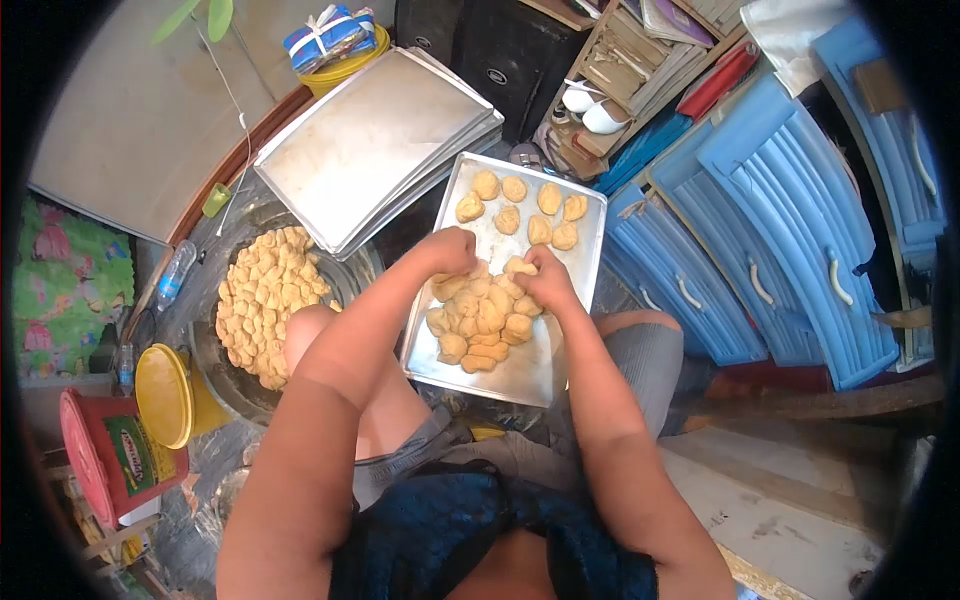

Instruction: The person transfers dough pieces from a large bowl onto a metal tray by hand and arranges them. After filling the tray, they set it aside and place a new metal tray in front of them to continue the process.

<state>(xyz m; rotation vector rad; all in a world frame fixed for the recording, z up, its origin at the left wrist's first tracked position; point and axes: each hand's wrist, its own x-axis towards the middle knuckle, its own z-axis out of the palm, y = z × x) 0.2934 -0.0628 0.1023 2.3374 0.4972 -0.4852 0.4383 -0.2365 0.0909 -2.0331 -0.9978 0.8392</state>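
A metal tray (540,376) rests across my lap. Several dough pieces (507,220) lie spaced apart at its far end, and a heap of dough pieces (483,318) sits in its middle. My left hand (452,252) is closed at the heap's upper left edge; whatever its fingers hold is hidden. On the heap's upper right, my right hand (546,280) pinches a dough piece (520,266). To the left, a wide dark basin (222,372) contains a large mound of dough pieces (262,305).
Stacked metal trays (375,140) stand beyond the basin. Blue drawers (770,240) line the right side. Yellow (166,397) and red (88,455) buckets are at the left, near a plastic bottle (176,274). Black speakers (490,75) stand at the back.
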